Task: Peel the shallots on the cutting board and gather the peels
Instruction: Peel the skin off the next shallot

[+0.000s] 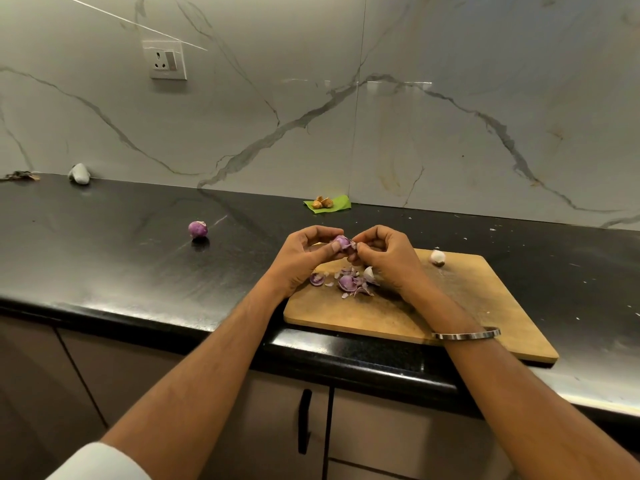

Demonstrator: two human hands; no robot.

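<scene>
Both hands peel: left hand (304, 254) grips the shallot (341, 242), right hand (381, 251) pinches skin; next, gather the peels (349, 282).

A: Place?
B: Home kitchen. Black stone counter (138, 237) across mid-frame; marble backsplash (415, 116) above; wall socket (165, 60) upper left; cabinet doors (381, 438) with handle (304, 421) below; wooden cutting board (450, 313) right of centre.
</scene>
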